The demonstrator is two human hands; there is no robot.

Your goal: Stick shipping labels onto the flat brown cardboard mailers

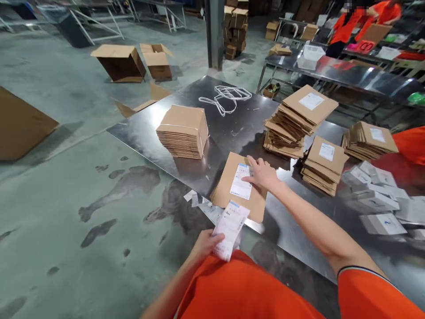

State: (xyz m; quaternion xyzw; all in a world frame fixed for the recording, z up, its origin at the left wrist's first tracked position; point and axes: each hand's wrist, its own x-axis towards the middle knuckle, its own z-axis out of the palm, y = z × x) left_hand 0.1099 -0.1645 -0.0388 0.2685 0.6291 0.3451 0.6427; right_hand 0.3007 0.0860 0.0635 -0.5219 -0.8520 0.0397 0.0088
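Note:
My left hand grips a stack of white shipping labels with the thumb on top, just in front of the table edge. Under my right hand lies a flat brown cardboard mailer, with a shipping label on its face. The right fingers are spread, and their tips touch the label's upper right part. Beneath that mailer, other flat cardboard shows at the left edge.
A strapped cardboard bundle stands left on the metal table. White strapping lies behind it. Labelled mailer stacks and small white boxes are to the right, near a person's orange sleeve. Open cartons sit on the floor.

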